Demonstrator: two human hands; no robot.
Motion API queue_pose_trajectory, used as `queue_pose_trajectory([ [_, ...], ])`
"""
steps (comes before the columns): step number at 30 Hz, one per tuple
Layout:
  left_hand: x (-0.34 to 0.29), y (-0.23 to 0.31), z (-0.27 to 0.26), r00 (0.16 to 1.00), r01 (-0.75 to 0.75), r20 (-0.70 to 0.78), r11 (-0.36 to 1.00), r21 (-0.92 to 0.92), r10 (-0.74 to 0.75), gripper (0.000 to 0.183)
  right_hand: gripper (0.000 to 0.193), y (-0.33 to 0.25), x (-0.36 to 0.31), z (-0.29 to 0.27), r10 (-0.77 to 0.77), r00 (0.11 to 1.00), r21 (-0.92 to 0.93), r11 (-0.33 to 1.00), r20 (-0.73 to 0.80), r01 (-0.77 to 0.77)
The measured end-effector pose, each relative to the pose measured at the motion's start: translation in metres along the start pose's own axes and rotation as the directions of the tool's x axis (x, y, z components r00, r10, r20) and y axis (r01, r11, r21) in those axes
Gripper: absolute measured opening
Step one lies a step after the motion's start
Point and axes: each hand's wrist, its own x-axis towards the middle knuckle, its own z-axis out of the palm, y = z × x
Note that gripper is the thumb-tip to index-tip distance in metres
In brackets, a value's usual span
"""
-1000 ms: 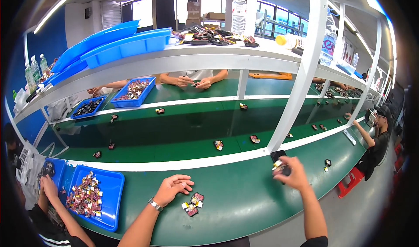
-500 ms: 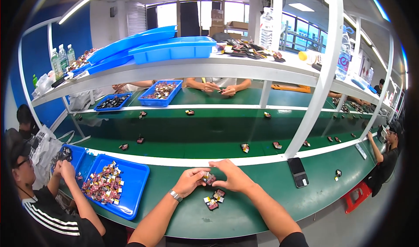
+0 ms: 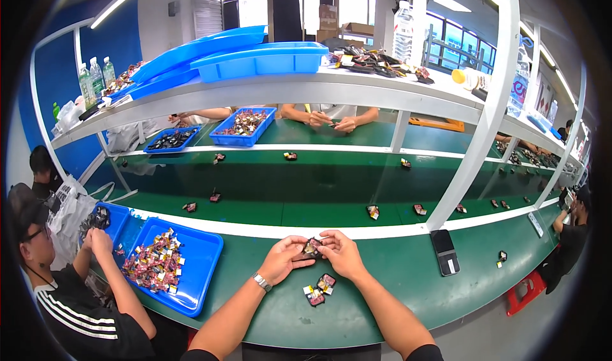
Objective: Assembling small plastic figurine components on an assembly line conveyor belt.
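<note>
Above the near green worktop (image 3: 268, 310), my left hand (image 3: 282, 259) pinches one side of a small electronic part (image 3: 312, 248) with a black casing and a reddish face. The fingers and thumb of my right hand (image 3: 342, 255) close on its other side. Both hands are closed, and the fingertips cover part of its edges. Just below them, two similar black-and-red parts, one nearer (image 3: 314, 296) and one farther (image 3: 326, 282), lie close together on the worktop, with white and yellow patches showing.
Left of my forearm stands a blue tray (image 3: 207, 278) of reddish parts, beside a co-worker (image 3: 70, 297). A black phone (image 3: 444, 252) lies to the right. Beyond the white rail (image 3: 268, 230), scattered parts lie on a green belt (image 3: 299, 214). A loaded shelf (image 3: 274, 90) spans overhead.
My right hand has come in from beside the part and now grips it along with the left. The part looks turned between my fingers. The whole view has shifted slightly.
</note>
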Motion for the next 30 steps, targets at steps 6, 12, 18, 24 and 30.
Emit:
queue_pose_trajectory([
  [6, 0.0, 0.002, 0.006, 1.0, 0.013, 0.012, 0.989, 0.144, -0.015, 0.042, 0.018, -0.011, -0.008, 0.006, -0.444, 0.889, -0.438, 0.782, 0.108, 0.444],
  [12, -0.001, -0.001, 0.002, 0.999, 0.037, -0.034, 0.988, 0.15, -0.032, 0.041, 0.017, -0.017, -0.014, 0.013, -0.484, 0.87, -0.505, 0.731, 0.092, 0.46],
  [18, -0.001, -0.004, 0.01, 1.0, 0.027, -0.018, 0.985, 0.168, -0.024, 0.038, 0.017, -0.02, -0.017, 0.014, -0.564, 0.808, -0.699, 0.508, 0.171, 0.503],
  [24, -0.002, -0.003, 0.011, 1.0, -0.003, 0.012, 0.983, 0.185, 0.0, 0.039, 0.014, -0.024, -0.014, 0.003, -0.445, 0.844, -0.603, 0.598, 0.299, 0.528],
  [30, -0.001, -0.004, 0.008, 0.999, 0.017, 0.043, 0.988, 0.153, -0.024, 0.042, 0.013, -0.017, -0.01, -0.005, -0.429, 0.825, -0.556, 0.61, 0.367, 0.565],
])
